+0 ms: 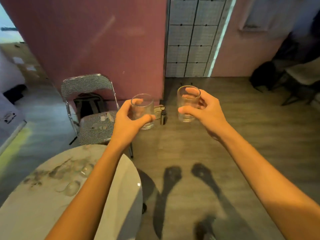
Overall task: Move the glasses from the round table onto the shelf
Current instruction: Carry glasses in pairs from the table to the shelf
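Taking the round table (pixel 52 213) as the reference point, the survey runs left to right. The table is occupying the lower left of the view, its marbled top showing two faint clear shapes (pixel 78 179) near the centre; blur prevents saying whether these are glasses or marks. Just beyond the table's far edge a folding chair (pixel 91 108) with a checked seat is standing against the maroon wall (pixel 103 40), with a dark bag (pixel 88 104) resting behind its backrest.

Above and beyond the table's far right edge, the left hand (pixel 128 122) is grasping the left glass (pixel 143 110), thumb across the near face and fingers wrapped around the far side. The glass is being held in the air over the wooden floor (pixel 242 144), clear of the table, its long axis near vertical with the mouth pointing up and leaning slightly away from the person.

A small dark bottle (pixel 162 116) is standing on the floor past the table, between the two hands.

Further right of the table, the right hand (pixel 206 113) is gripping the right glass (pixel 187 104), thumb on the near wall, fingers curled round the far side. This glass is also airborne over the floor, upright, mouth up, sitting a little higher in view than its counterpart.

Both glasses appear empty. Shadows of both arms are falling on the floor to the table's right.
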